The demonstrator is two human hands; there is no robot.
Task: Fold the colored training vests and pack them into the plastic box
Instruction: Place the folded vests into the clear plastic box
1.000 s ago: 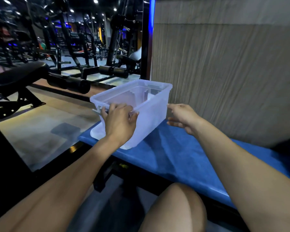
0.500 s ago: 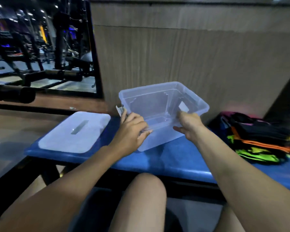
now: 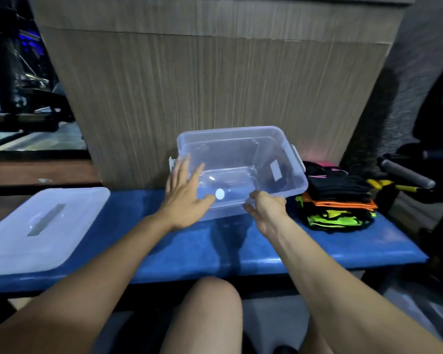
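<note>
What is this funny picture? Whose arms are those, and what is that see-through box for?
A person wears a camera on their head, so you see their own arms and knee from above. The left hand is spread open against the plastic box. The right hand grips the box's near rim. The box sits empty on a blue bench. Its white lid lies off to the left. On the right is a pile of colored vests, waiting to be folded and packed.
</note>
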